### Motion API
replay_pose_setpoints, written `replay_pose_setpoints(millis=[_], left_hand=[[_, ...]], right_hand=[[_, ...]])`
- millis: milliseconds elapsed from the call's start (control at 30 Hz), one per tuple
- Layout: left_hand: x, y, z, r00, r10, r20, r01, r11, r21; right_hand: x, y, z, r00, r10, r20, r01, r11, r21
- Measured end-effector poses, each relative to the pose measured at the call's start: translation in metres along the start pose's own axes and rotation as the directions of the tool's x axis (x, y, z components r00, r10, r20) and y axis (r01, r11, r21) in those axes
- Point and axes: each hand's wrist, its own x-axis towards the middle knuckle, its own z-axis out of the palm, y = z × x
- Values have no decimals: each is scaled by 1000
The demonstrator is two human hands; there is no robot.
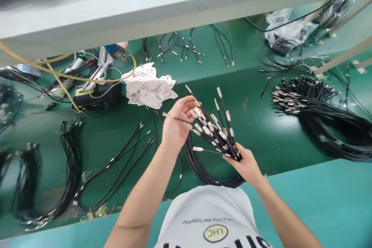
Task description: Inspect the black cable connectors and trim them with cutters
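Observation:
My right hand (245,162) is closed around a fanned bunch of black cables with silver connector ends (216,130), held above the green bench. The cables loop down in a black coil (203,170) below my hands. My left hand (176,122) touches the connector tips at the left of the fan, its fingers curled and pinching a single connector end (171,116) that points left.
A crumpled white cloth (148,85) lies behind my left hand. A big pile of black cables (319,112) sits at the right, more bundles (69,155) at the left. A black device with wires (97,93) stands at the back left. A white shelf (174,4) overhangs the bench.

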Motion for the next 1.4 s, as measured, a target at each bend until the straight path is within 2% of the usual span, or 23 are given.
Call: replay_pose_setpoints(millis=[33, 100, 133, 167, 200, 233, 267, 300, 333, 400, 433, 500, 600, 767, 1000, 1167, 1233, 1400], left_hand=[[-3, -3, -1, 998, 33, -51, -33, 999, -4], [-15, -6, -2, 963, 210, -169, -201, 977, 69], [-22, -5, -2, 915, 346, -209, -316, 935, 164], [-31, -4, -1, 845, 490, -213, -425, 858, 288], [-39, -1, 0, 770, 615, -173, -506, 752, 423], [-47, 3, 2, 713, 695, -95, -547, 635, 545], [-53, 6, 4, 696, 718, -4, -551, 538, 637], [-59, 9, 6, 722, 688, 69, -528, 484, 698], [-62, 10, 7, 774, 624, 105, -484, 477, 733], [-65, 10, 9, 872, 485, 66, -366, 556, 746], [-65, 9, 9, 901, 433, 25, -313, 611, 727], [-65, 4, 7, 933, 359, -33, -249, 707, 662], [-64, -1, 5, 967, 252, -42, -191, 823, 535], [-64, 0, 4, 995, 95, -20, -82, 935, 345], [-64, 2, 9, 999, -32, 42, 24, 980, 198], [-66, -5, 7, 989, -53, 138, 46, 997, 56], [-66, -9, 5, 989, -43, 144, 39, 999, 34], [-64, -17, 4, 1000, 27, 10, -28, 996, 83]], right_hand=[[0, 1, 0, 1000, 15, -8, -15, 1000, 5], [1, 4, -1, 999, 36, -25, -36, 999, 15], [1, 5, -1, 999, 42, -35, -41, 999, 20], [1, 5, -1, 998, 45, -44, -44, 999, 24], [1, 5, 0, 997, 47, -54, -46, 999, 26], [1, 5, 1, 997, 47, -64, -45, 999, 28], [1, 4, 2, 996, 47, -71, -45, 999, 29], [1, 3, 3, 996, 46, -80, -44, 999, 30], [1, 2, 5, 995, 45, -88, -43, 999, 30], [0, -1, 6, 994, 45, -97, -42, 999, 28], [0, -2, 7, 994, 44, -96, -41, 999, 24], [-1, -2, 7, 995, 34, -89, -32, 999, 20], [-2, 1, 7, 996, 34, -80, -33, 999, 13], [1, 10, 4, 997, 48, -53, -44, 997, 63], [8, 17, -4, 995, 97, 39, -102, 981, 167], [6, 16, -4, 997, 83, -5, -80, 980, 182], [4, 15, -3, 996, 72, -44, -65, 987, 144], [-3, 12, 3, 994, 3, -109, 3, 998, 61]])
